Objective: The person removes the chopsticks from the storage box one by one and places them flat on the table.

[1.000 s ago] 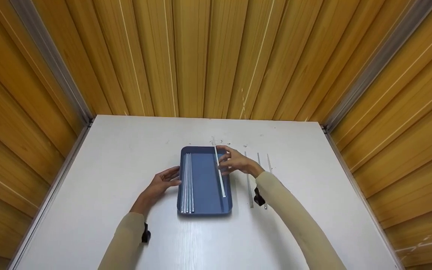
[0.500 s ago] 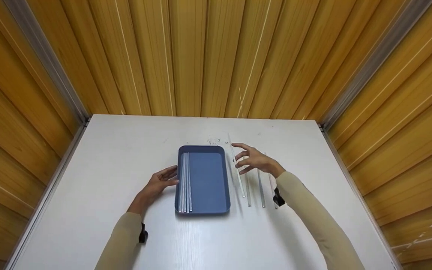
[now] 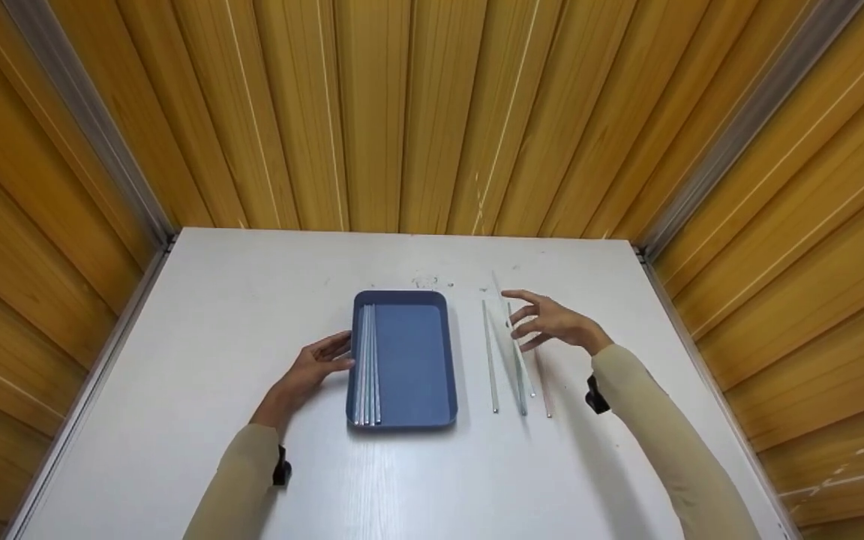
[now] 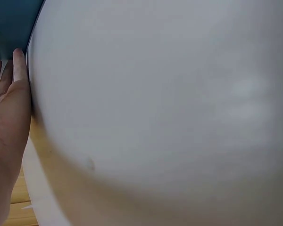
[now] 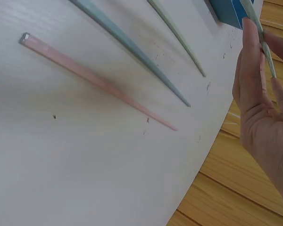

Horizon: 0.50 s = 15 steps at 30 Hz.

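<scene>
My left hand [image 3: 321, 365] rests against the left side of the blue tray [image 3: 439, 420], fingers extended along its outer wall in the left wrist view. Inside the tray, several pale chopsticks [image 3: 369, 367] lie side by side along the left wall. In the right wrist view, the fingers and thumb of my right hand [image 5: 264, 108] pinch a pale green chopstick [image 5: 270, 59]. It is raised above the table. Under and beside the hand lie a green chopstick [image 3: 490, 360], a blue-grey chopstick [image 5: 132, 49] and a pink chopstick [image 5: 94, 81].
The white table [image 3: 252, 300] has small dark specks behind the tray. Wood-patterned panels [image 3: 402, 112] rise at the back and both sides, with metal posts in the corners.
My right hand has carried the held chopstick from over the tray to the right, above the chopsticks on the table. My left hand stays at the tray's side.
</scene>
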{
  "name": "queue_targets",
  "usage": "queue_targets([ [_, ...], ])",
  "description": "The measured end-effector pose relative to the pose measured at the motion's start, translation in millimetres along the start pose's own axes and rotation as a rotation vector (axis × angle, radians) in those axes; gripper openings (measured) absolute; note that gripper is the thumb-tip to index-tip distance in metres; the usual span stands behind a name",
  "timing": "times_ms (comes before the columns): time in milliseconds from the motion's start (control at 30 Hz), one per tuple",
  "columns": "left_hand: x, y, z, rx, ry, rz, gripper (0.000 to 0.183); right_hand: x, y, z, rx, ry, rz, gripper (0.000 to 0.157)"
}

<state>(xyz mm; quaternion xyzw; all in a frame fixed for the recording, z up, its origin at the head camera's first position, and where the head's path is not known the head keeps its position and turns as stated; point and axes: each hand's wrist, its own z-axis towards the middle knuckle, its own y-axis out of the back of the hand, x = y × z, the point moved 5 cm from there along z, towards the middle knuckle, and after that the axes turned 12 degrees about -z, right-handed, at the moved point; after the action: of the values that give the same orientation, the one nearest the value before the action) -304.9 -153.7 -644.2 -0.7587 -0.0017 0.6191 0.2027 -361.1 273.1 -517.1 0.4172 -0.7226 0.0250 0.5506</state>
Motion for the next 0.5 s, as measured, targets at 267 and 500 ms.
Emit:
queue_targets([
  [267, 0.0, 0.8, 1.4, -0.017, 0.0, 0.0, 0.072, -34.3, 30.4, -22.7, -0.014, -0.082, -0.022, 0.085],
  [500, -0.3, 0.6, 0.4, -0.018, -0.003, -0.007, 0.072, -67.3, 51.9, -43.1, -0.036, -0.143, -0.005, 0.088],
])
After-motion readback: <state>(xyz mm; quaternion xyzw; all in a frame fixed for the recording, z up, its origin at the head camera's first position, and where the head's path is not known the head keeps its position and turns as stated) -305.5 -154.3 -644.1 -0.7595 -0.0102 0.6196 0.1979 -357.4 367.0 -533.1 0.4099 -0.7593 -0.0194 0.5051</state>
